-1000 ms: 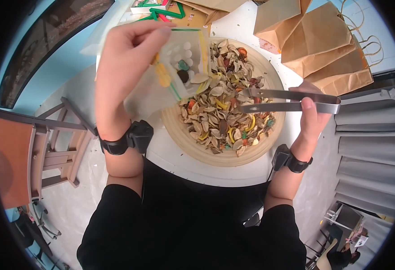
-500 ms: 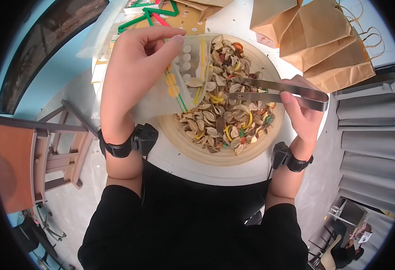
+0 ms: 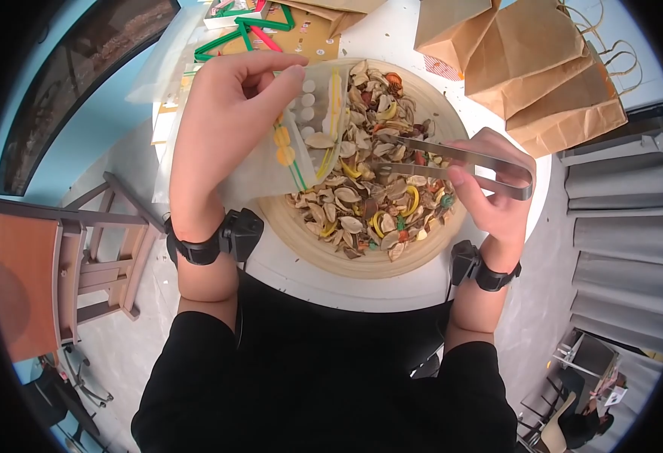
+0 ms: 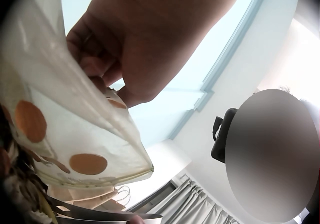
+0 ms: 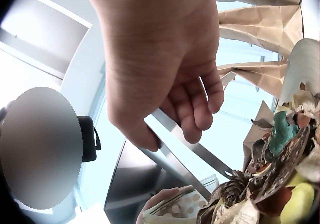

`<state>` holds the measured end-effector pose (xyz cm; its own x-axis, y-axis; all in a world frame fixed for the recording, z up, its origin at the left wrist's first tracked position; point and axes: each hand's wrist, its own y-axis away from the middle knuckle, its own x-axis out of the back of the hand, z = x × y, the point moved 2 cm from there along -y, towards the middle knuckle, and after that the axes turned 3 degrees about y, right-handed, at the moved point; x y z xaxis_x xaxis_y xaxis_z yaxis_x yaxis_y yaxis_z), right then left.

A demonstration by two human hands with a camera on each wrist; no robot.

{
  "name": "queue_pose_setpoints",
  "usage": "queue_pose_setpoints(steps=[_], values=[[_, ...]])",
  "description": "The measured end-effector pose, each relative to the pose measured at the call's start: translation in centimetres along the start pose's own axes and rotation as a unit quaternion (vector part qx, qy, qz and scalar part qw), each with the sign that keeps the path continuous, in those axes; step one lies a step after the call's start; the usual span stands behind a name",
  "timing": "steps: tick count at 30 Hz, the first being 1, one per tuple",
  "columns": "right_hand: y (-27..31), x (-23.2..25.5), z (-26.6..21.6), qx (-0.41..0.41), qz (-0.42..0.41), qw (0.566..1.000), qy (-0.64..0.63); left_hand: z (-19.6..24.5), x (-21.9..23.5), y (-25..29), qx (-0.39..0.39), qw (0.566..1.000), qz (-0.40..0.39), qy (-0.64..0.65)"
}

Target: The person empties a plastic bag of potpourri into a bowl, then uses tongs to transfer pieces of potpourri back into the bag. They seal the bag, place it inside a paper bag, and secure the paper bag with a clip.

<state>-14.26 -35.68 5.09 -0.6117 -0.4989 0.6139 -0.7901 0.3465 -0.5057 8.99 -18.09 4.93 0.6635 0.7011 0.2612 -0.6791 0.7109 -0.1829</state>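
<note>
My left hand pinches the top of a translucent zip bag printed with white and orange dots, tilted at the pile's left side. A pale dried petal shows at its opening. In my right hand I grip metal tongs by their bent end. Their two arms stand apart, tips down among the dried potpourri on a round wooden plate. In the right wrist view, the tips reach a dark brown, layered dried piece, near a teal piece.
Brown paper bags with twisted handles stand at the table's back right. Green strips and a brown sheet lie at the back left. A wooden chair is on the left; another person sits far off at lower right.
The tongs have moved left, their tips now in the pile. My left hand has shifted slightly right and down with the bag, and the teal and dark pieces seen there earlier no longer show.
</note>
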Motion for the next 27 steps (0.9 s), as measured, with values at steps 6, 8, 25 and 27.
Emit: queue_pose_setpoints(steps=[6, 8, 25, 27], values=[[-0.1, -0.2, -1.1, -0.017, -0.005, 1.000, 0.023, -0.1, 0.0, -0.1, -0.002, 1.000, -0.007, -0.009], [0.0, -0.3, -0.9, -0.011, -0.014, 0.999, 0.041, -0.2, 0.0, -0.1, -0.002, 1.000, -0.008, -0.008], [0.0, -2.1, -0.7, -0.024, 0.091, 0.977, -0.193, 0.1, 0.0, 0.0, 0.001, 1.000, -0.007, 0.006], [0.4, -1.0, 1.2, -0.094, 0.184, 0.968, -0.140, -0.1, 0.1, -0.1, 0.002, 1.000, -0.006, 0.006]])
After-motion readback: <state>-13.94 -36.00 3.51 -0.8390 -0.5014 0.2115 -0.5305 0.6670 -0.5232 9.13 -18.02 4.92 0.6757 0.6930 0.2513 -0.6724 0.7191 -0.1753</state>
